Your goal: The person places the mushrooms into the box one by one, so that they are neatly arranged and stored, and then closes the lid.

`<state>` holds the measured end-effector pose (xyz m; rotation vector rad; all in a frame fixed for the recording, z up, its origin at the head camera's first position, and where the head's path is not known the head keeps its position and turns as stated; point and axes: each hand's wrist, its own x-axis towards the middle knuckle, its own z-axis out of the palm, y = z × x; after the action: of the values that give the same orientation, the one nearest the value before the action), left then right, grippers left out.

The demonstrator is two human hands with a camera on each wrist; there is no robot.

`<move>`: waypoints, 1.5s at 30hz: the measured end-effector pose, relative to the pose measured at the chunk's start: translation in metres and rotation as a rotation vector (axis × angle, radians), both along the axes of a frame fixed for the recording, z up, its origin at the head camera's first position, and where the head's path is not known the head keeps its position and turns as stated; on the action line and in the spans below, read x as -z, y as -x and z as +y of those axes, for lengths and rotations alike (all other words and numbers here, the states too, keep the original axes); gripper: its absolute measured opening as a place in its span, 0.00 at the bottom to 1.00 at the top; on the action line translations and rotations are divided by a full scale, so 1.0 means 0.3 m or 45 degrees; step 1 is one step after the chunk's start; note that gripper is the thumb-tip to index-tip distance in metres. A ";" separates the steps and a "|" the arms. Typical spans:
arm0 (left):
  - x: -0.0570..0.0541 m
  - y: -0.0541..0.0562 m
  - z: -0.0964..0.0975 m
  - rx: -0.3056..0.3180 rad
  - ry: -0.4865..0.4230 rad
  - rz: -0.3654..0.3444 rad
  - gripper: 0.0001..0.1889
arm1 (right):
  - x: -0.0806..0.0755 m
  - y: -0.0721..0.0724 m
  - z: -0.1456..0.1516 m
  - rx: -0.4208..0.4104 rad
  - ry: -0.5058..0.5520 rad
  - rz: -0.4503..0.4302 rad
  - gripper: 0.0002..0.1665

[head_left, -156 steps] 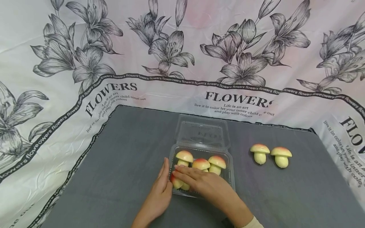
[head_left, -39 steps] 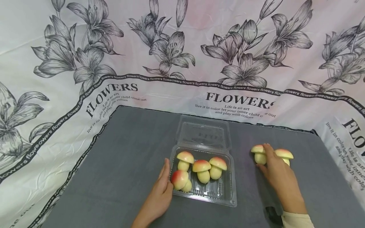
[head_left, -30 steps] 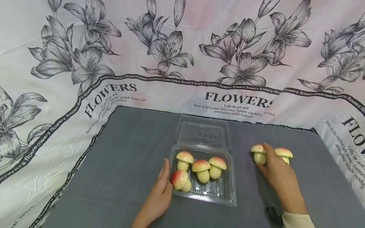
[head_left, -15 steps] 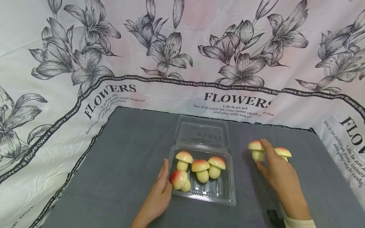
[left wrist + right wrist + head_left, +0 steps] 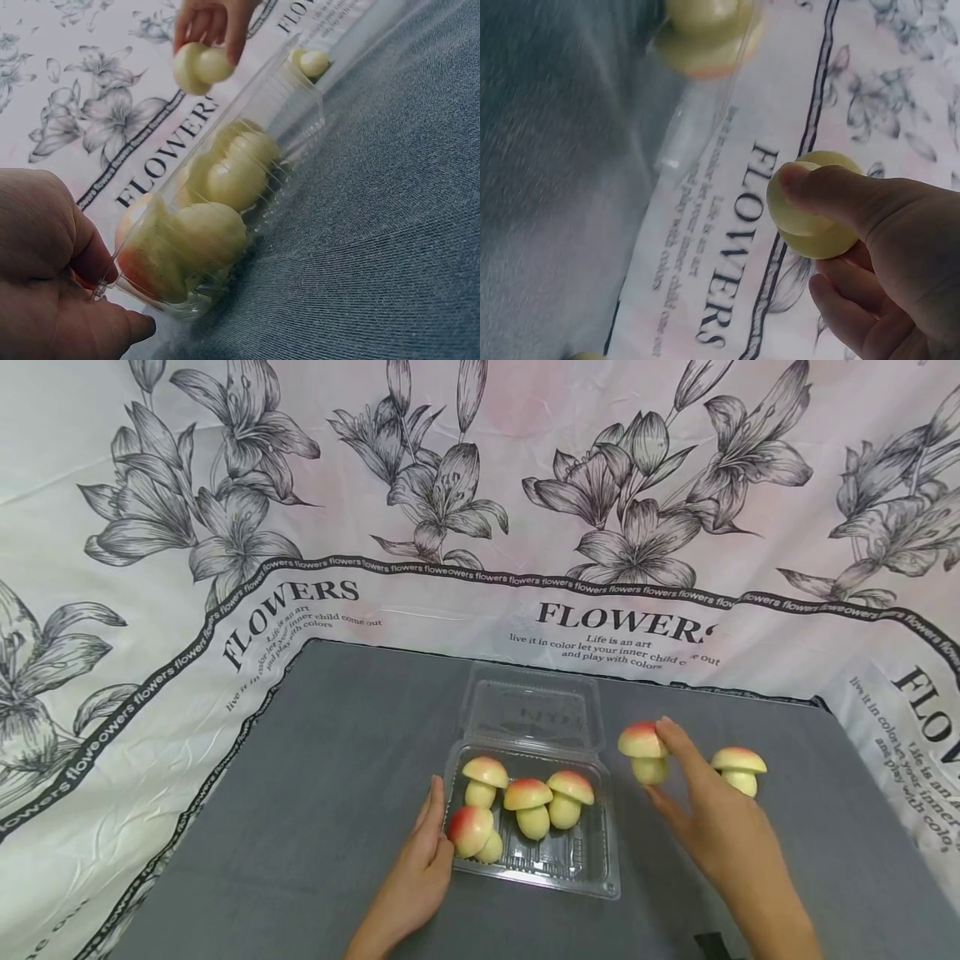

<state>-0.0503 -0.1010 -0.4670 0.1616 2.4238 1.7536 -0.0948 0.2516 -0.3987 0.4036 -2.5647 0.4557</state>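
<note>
My right hand (image 5: 723,822) pinches a toy mushroom (image 5: 642,743) with a red-topped cap and pale yellow stem, raised above the table to the right of a clear plastic clamshell box (image 5: 558,862). In the right wrist view the thumb presses on that mushroom's pale stem (image 5: 791,206). Several like mushrooms lie inside the box, one of them tipped on its side (image 5: 471,832) at the near left. My left hand (image 5: 416,870) holds the box's left side; the left wrist view has its thumb and fingers pinching the rim at a corner.
The box's clear lid (image 5: 534,710) is folded back flat behind it. Another toy mushroom (image 5: 740,764) stands on the grey table (image 5: 315,827) at the right. A white flower-print cloth (image 5: 450,635) rises behind the table.
My right hand moved from the box to the two mushrooms at the right, took hold of the left one, and carried it up and leftward. The left hand stayed at the box.
</note>
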 end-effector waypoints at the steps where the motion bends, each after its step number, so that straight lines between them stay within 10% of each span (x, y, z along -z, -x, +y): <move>1: 0.000 -0.001 0.000 -0.002 -0.002 -0.001 0.40 | -0.002 -0.007 -0.009 -0.023 -0.002 0.020 0.55; 6: -0.002 -0.004 0.000 -0.005 -0.005 0.007 0.39 | 0.000 -0.036 -0.057 -0.186 -0.029 0.169 0.35; 41: 0.006 0.001 -0.004 0.013 -0.022 0.040 0.40 | 0.104 -0.099 -0.254 -0.702 -0.157 0.129 0.36; 45: 0.009 0.002 -0.006 0.010 -0.011 0.046 0.40 | 0.118 -0.100 -0.256 -0.689 -0.174 0.069 0.54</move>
<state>-0.0509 -0.1028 -0.4698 0.2051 2.4374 1.7736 -0.0649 0.1746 -0.4340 1.1543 -2.4188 0.4452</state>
